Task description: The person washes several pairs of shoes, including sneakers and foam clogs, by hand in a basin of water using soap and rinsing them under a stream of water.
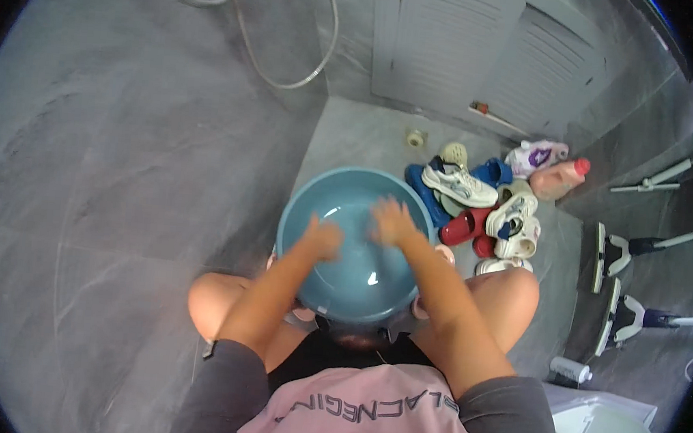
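A round blue-grey plastic basin [365,187] rests on the floor between my bent legs. Over its left half hangs my left hand [324,239], smeared by motion, so its fingers do not show clearly. My right hand [392,222] is over the right half, also blurred, with its fingers stretched out and some space between them. No object shows in either hand. Bright reflections lie inside the basin; whether it holds water I cannot tell.
Right of the basin lies a pile of shoes, with a white sneaker [459,183] and a red slipper [466,226]. Behind them stands a pink bottle [559,179] with a red cap. A shower hose [327,44] hangs at the back; mop heads [609,314] line the right wall.
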{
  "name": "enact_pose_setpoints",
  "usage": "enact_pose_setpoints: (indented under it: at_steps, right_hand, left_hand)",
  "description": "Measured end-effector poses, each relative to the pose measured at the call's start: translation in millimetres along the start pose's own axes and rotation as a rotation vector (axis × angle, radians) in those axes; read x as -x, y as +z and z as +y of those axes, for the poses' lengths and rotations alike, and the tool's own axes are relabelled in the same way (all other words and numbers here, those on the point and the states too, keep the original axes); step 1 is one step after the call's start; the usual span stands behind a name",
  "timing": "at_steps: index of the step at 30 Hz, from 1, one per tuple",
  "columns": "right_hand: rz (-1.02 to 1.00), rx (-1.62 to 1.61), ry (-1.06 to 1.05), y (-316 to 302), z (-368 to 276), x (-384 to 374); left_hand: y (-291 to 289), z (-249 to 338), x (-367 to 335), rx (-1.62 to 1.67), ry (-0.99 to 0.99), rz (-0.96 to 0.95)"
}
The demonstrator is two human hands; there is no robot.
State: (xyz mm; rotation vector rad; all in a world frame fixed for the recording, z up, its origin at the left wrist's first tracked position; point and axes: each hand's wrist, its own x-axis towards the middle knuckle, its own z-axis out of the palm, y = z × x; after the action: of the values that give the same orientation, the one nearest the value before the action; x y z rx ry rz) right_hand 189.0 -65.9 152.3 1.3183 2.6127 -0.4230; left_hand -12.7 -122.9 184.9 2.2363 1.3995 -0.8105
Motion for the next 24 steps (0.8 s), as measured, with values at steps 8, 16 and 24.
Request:
enact_pose_setpoints:
  at_steps: [8, 16, 24]
  right_hand:
    - [-0.653, 0.104, -0.347, 138.5, -18.9, 127.1]
    - [-0.416, 0.159, -0.248, 125.1, -2.8, 67.1]
    - [-0.261, 0.096, -0.125, 83.6, 51.0, 10.5]
  left_hand:
    - [162.7, 140.3, -18.8, 0.013, 0.278, -0.328]
    - [134.5, 72.6, -40.5, 0.168, 0.109, -0.179]
    - [97.0, 29.2, -82.0, 0.076, -0.111, 0.02]
